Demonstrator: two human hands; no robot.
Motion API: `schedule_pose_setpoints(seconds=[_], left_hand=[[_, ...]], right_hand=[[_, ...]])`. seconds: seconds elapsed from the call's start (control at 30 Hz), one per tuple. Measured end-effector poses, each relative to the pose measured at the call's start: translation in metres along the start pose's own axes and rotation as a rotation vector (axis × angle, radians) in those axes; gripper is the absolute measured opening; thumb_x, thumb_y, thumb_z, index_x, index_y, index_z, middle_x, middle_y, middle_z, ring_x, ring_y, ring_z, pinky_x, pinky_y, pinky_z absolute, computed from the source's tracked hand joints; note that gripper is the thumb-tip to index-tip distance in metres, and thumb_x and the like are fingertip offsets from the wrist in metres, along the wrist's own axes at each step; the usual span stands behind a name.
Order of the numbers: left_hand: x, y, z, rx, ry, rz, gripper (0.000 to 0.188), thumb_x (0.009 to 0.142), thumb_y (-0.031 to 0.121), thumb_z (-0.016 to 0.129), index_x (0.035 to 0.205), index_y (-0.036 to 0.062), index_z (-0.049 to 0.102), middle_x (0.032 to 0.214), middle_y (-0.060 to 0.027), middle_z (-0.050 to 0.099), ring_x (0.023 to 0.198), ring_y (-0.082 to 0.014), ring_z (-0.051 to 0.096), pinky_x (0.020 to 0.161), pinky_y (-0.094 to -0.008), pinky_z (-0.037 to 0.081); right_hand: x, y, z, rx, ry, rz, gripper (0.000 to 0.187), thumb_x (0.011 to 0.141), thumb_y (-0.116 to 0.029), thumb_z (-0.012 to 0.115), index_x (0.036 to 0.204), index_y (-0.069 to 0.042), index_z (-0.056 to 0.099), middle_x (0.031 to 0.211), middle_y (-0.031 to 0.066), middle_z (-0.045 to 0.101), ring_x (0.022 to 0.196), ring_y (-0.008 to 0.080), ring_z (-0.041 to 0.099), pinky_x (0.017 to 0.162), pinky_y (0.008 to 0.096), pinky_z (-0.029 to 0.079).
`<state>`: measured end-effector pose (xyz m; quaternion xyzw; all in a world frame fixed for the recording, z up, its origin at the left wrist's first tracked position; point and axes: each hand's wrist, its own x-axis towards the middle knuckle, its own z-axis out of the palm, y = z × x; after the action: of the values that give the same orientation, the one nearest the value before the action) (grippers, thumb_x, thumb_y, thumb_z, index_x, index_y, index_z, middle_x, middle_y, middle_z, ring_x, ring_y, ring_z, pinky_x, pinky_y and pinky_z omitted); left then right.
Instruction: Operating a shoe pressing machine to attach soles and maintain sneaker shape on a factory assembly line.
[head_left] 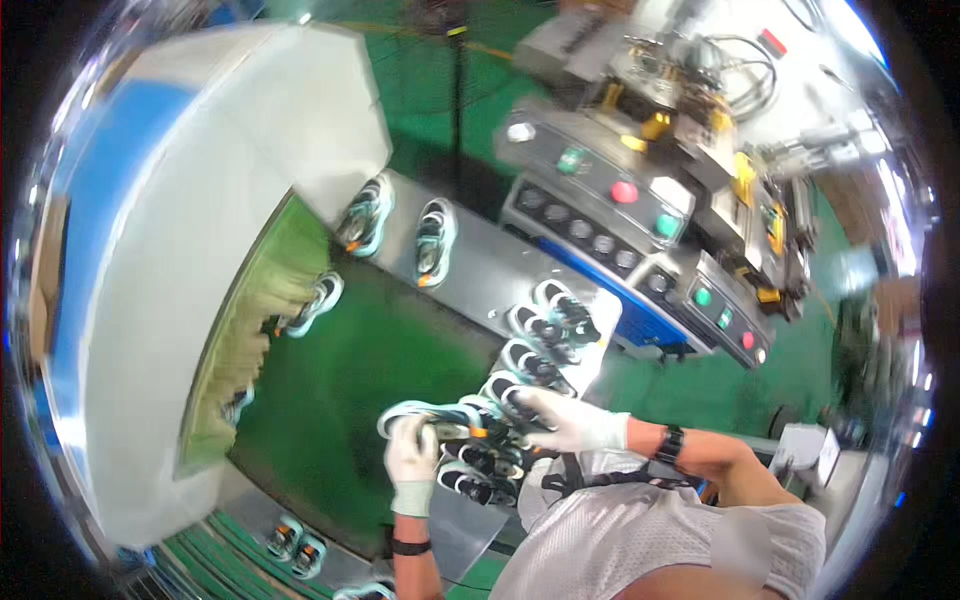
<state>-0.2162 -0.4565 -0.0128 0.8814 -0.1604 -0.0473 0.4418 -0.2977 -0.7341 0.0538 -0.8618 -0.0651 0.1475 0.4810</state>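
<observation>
While the left hand (410,462) had hold of a chunky sneaker (430,411) with a pale aqua sole, the right hand (568,420) was busy at the pile right beside it. That held shoe was lying sideways at the green belt's (370,375) right edge, with an orange bit showing near its right end. Left fingers were bent up against the shoe's near side, basically pinching it with the thumb. Right fingers were a little apart over a dark shoe (508,392) in the pile; I honestly can't tell if they were gripping it or just touching. Both hands had white gloves on, with a dark band (410,547) on the left wrist and a black watch-like thing (669,444) on the right.

More of the same sneakers were all over. Two (368,214) (435,243) sat apart toward the far left end of the metal ledge (485,262), and a bunch (536,326) crowded its right end. Another one (317,305) was on the belt by the far end of a fringed curtain (228,350), which hung from a big pale housing (140,340). Past the ledge's far edge stood a machine with a panel (595,180) of red and green buttons.
</observation>
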Motion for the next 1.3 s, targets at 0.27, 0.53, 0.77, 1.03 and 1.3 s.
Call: schedule_pose_setpoints(seconds=[0.27, 0.53, 0.77, 1.03, 1.3], left_hand=[[0.055, 0.229, 0.143, -0.191, -0.564, 0.604, 0.027, 0.087, 0.007, 0.065, 0.113, 0.0, 0.062, 0.109, -0.0162, 0.065, 0.095, -0.0303, 0.065, 0.084, -0.0365, 0.052], [0.09, 0.411, 0.247, -0.474, -0.668, 0.758, 0.045, 0.092, 0.0, 0.055, 0.136, -0.0004, 0.046, 0.125, -0.0148, 0.056, 0.11, -0.0227, 0.061, 0.092, -0.0354, 0.05], [0.125, 0.532, 0.437, -0.489, -0.813, 0.66, 0.044, 0.096, 0.008, 0.055, 0.137, -0.0027, 0.044, 0.133, -0.0167, 0.054, 0.119, -0.0236, 0.056, 0.101, -0.0339, 0.044], [0.198, 0.602, 0.69, 0.006, -0.66, 0.502, 0.075, 0.088, 0.033, 0.063, 0.139, -0.0132, 0.033, 0.138, -0.0341, 0.041, 0.131, -0.0437, 0.041, 0.111, -0.0411, 0.032], [0.215, 0.579, 0.773, 0.171, -0.438, 0.655, 0.065, 0.082, 0.021, 0.071, 0.128, -0.0084, 0.038, 0.122, -0.0337, 0.052, 0.112, -0.0429, 0.056, 0.094, -0.0459, 0.046]], right_hand=[[-0.097, 0.033, -0.067, 0.169, 0.507, 0.249, 0.058, 0.08, -0.025, 0.07, 0.125, 0.0, 0.045, 0.106, 0.0226, 0.06, 0.099, 0.0393, 0.061, 0.089, 0.0415, 0.049], [-0.274, 0.072, -0.15, 0.957, 1.082, 0.286, 0.052, 0.085, -0.023, 0.072, 0.127, 0.002, 0.054, 0.112, 0.004, 0.062, 0.097, 0.0113, 0.058, 0.087, 0.0269, 0.048], [-0.374, 0.109, -0.184, 1.304, 1.491, 0.042, 0.043, 0.089, -0.012, 0.063, 0.129, 0.001, 0.052, 0.114, 0.0061, 0.063, 0.096, 0.0126, 0.062, 0.086, 0.0285, 0.051], [-0.425, 0.112, -0.169, 1.218, 1.866, 0.177, 0.038, 0.084, -0.011, 0.062, 0.12, 0.001, 0.059, 0.108, 0.0038, 0.065, 0.095, 0.0125, 0.06, 0.086, 0.0298, 0.049], [-0.435, 0.127, -0.164, 1.171, 1.937, 0.279, 0.045, 0.084, -0.017, 0.066, 0.124, 0.001, 0.057, 0.114, 0.004, 0.064, 0.102, 0.0124, 0.058, 0.089, 0.0304, 0.047]])
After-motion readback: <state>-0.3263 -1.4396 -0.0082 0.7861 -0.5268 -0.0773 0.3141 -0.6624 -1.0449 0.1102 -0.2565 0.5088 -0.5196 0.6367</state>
